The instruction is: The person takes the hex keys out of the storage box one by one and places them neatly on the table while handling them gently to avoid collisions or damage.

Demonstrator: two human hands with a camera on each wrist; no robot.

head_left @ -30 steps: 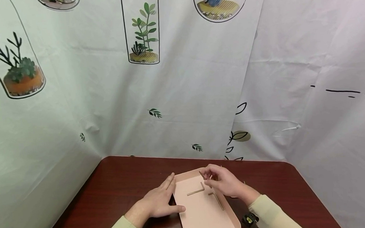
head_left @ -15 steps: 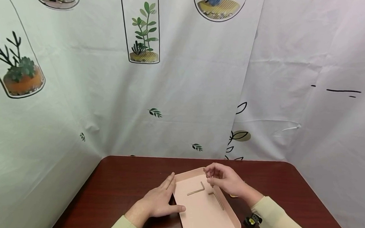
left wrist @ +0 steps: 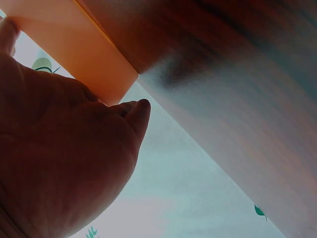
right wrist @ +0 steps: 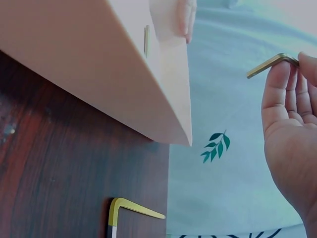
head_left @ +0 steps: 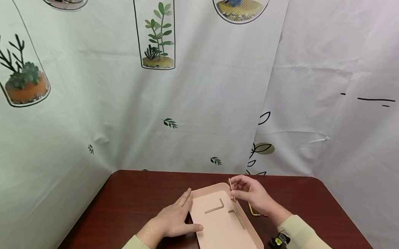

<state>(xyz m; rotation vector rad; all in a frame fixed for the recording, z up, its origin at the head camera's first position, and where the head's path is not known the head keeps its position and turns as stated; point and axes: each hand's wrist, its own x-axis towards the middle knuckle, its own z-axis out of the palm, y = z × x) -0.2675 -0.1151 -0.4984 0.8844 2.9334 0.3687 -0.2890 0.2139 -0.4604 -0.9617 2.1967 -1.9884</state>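
Observation:
My right hand pinches a brass-coloured Allen key between thumb and fingers, raised at the far right corner of the pink tray. Its bent end sticks out past the fingertips in the right wrist view. Against the tray's left side rests my left hand, fingers extended along the wall and thumb over the rim. Inside the tray lie two more L-shaped Allen keys, one near the far end and another by the right wall.
Another Allen key, yellowish, lies on the dark red wooden table just right of the tray, partly behind my right hand in the head view. A dark device is at my right wrist. A printed white cloth hangs behind the table.
My right hand has moved right with its Allen key, from over the tray to the tray's right rim. More of the key on the table now shows. The left hand has stayed still.

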